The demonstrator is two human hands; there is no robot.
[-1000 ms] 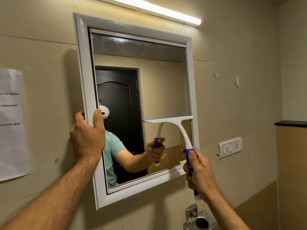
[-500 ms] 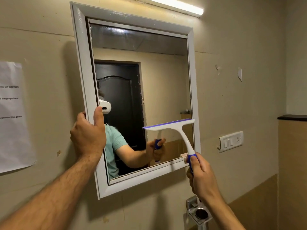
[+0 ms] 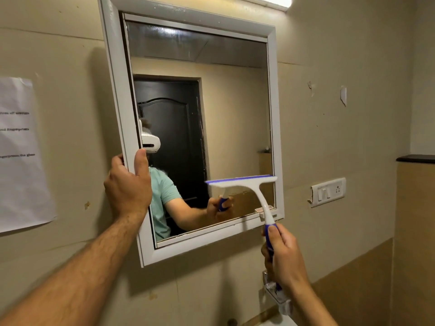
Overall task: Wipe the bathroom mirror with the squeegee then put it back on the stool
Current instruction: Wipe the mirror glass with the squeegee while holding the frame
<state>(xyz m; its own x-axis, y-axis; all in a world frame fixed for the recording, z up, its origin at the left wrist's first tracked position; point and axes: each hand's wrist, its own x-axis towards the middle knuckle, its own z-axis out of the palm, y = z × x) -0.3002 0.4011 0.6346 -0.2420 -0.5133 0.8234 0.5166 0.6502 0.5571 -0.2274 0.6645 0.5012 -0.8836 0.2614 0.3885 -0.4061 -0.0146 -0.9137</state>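
Note:
The white-framed mirror (image 3: 273,109) hangs on the beige wall. My left hand (image 3: 128,187) grips the frame's left edge, thumb on the front and fingers curled behind. My right hand (image 3: 283,257) grips the blue handle of the white squeegee (image 3: 249,184). Its blue-edged blade lies level against the lower right part of the glass, a little above the bottom frame. The glass reflects the squeegee, an arm in a teal sleeve and a dark door. No stool is in view.
A light bar (image 3: 266,1) shines above the mirror. A printed paper sheet (image 3: 21,151) is stuck to the wall at left. A white switch plate (image 3: 328,191) sits right of the mirror, below a dark ledge (image 3: 415,158). A metal holder (image 3: 280,297) juts out under my right hand.
The squeegee blade has slid down the right side of the glass toward the bottom frame. My right hand dropped with it. My left hand stayed on the frame's edge.

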